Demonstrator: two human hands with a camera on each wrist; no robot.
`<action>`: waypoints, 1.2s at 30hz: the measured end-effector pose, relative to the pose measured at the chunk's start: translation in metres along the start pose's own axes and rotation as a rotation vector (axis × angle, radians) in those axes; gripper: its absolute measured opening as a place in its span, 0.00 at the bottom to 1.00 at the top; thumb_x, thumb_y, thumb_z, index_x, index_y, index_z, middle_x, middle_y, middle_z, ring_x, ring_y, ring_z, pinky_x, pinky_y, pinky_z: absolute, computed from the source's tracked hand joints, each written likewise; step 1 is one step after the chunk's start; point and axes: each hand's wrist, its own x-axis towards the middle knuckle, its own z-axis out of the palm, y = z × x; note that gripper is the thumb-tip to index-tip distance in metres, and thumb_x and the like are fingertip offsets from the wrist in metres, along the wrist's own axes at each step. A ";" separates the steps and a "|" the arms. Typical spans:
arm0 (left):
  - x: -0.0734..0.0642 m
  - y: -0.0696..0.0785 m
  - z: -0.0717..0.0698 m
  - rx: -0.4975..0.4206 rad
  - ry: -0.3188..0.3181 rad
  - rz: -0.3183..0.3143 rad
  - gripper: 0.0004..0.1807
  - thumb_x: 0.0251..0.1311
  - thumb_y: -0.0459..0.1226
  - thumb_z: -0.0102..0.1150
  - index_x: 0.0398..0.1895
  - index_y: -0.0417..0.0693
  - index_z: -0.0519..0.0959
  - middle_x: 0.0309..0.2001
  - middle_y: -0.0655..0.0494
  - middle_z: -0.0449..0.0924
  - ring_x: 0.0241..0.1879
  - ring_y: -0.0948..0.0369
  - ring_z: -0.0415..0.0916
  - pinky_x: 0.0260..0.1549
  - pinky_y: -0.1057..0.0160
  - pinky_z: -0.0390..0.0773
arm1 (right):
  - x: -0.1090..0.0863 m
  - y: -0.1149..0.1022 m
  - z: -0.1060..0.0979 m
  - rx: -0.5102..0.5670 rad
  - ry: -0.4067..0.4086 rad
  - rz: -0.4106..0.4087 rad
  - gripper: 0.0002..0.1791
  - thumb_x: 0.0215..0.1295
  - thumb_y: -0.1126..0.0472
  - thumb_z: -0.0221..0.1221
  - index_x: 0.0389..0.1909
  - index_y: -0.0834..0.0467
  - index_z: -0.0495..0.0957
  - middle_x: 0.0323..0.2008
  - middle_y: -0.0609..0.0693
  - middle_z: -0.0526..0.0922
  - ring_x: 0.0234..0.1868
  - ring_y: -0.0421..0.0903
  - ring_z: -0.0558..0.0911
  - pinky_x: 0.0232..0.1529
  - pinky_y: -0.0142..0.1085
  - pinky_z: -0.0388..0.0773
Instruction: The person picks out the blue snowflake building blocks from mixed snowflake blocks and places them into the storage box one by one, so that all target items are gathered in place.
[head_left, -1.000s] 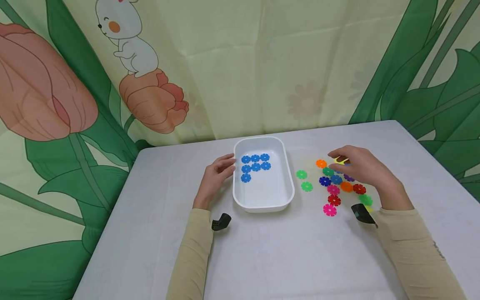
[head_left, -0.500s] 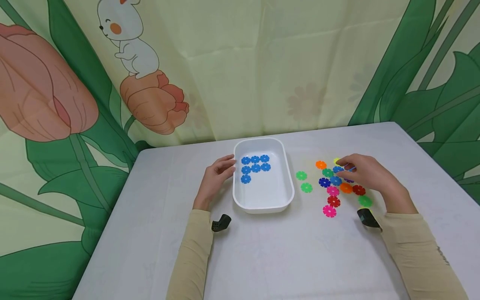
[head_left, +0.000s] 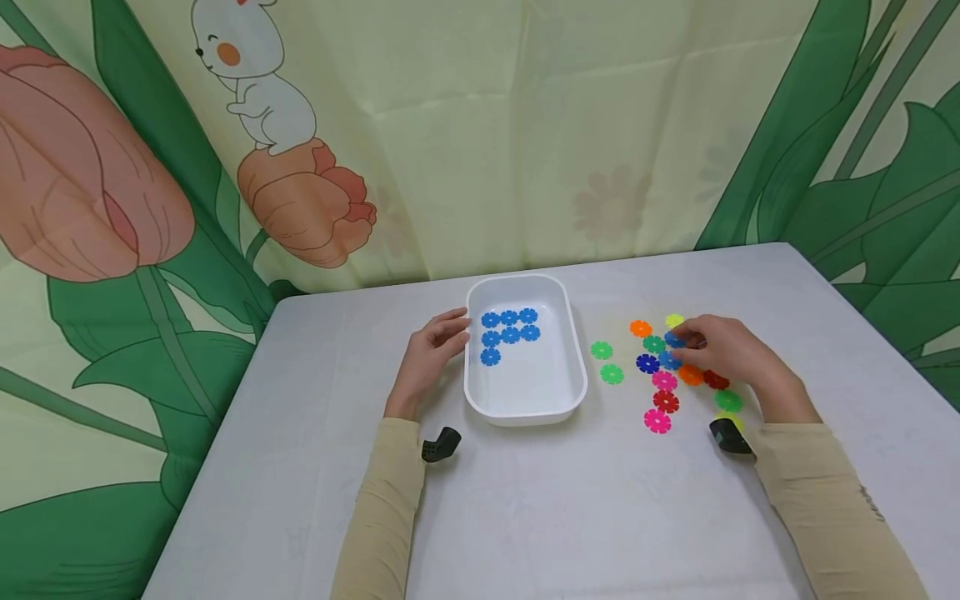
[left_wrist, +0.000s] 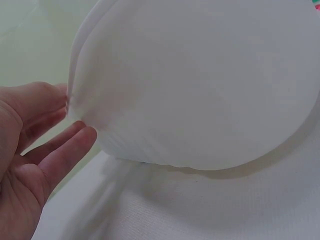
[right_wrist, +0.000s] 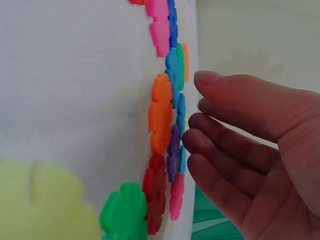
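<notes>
In the head view, my left hand (head_left: 426,364) rests its fingertips against the left side of a white plastic tray (head_left: 536,385). The left wrist view shows the thumb and fingers of that hand (left_wrist: 45,145) meeting the tray's outer wall (left_wrist: 200,100). Inside the tray lie several blue notched flower-shaped discs (head_left: 510,335), in rows at the left. My right hand (head_left: 731,352) is low over a spread of mixed-colour discs, fingertips right at two blue discs (head_left: 669,361). In the right wrist view its fingers (right_wrist: 200,142) are loosely bent with nothing visible between them and the thumb.
Two green discs (head_left: 612,374) lie between tray and spread. Pink (head_left: 657,421), red (head_left: 666,402), orange (head_left: 641,328) and yellow discs (head_left: 674,320) lie around the right hand on the white tablecloth (head_left: 525,508). A printed curtain (head_left: 480,150) hangs behind the table.
My right hand has lowered towards the discs and shifted slightly nearer, uncovering the yellow disc at the far end. My left hand and the tray have stayed in place.
</notes>
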 end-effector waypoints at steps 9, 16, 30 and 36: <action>0.000 0.001 0.000 0.015 0.005 -0.007 0.18 0.65 0.40 0.62 0.55 0.43 0.81 0.63 0.66 0.72 0.60 0.60 0.72 0.56 0.59 0.77 | 0.001 0.001 0.003 -0.014 0.000 -0.010 0.25 0.60 0.59 0.67 0.54 0.70 0.76 0.40 0.58 0.80 0.43 0.55 0.76 0.41 0.45 0.82; -0.001 0.003 0.000 0.008 0.004 -0.034 0.19 0.65 0.41 0.62 0.56 0.44 0.81 0.63 0.67 0.72 0.61 0.61 0.72 0.56 0.60 0.76 | 0.002 0.000 0.004 -0.011 -0.025 -0.028 0.25 0.58 0.60 0.69 0.52 0.70 0.77 0.40 0.57 0.80 0.43 0.55 0.77 0.41 0.46 0.82; -0.002 0.008 0.000 0.006 -0.005 -0.041 0.18 0.66 0.38 0.61 0.57 0.42 0.80 0.63 0.65 0.71 0.60 0.60 0.72 0.56 0.61 0.76 | 0.000 -0.002 0.001 0.000 -0.072 -0.041 0.25 0.56 0.61 0.70 0.51 0.70 0.77 0.38 0.55 0.80 0.41 0.53 0.77 0.39 0.44 0.82; 0.000 0.001 0.000 0.015 0.003 -0.004 0.18 0.65 0.39 0.61 0.55 0.43 0.81 0.63 0.66 0.72 0.60 0.60 0.73 0.55 0.60 0.77 | 0.001 -0.002 0.004 -0.008 -0.058 -0.042 0.25 0.55 0.60 0.71 0.51 0.70 0.78 0.39 0.57 0.79 0.42 0.55 0.76 0.38 0.43 0.83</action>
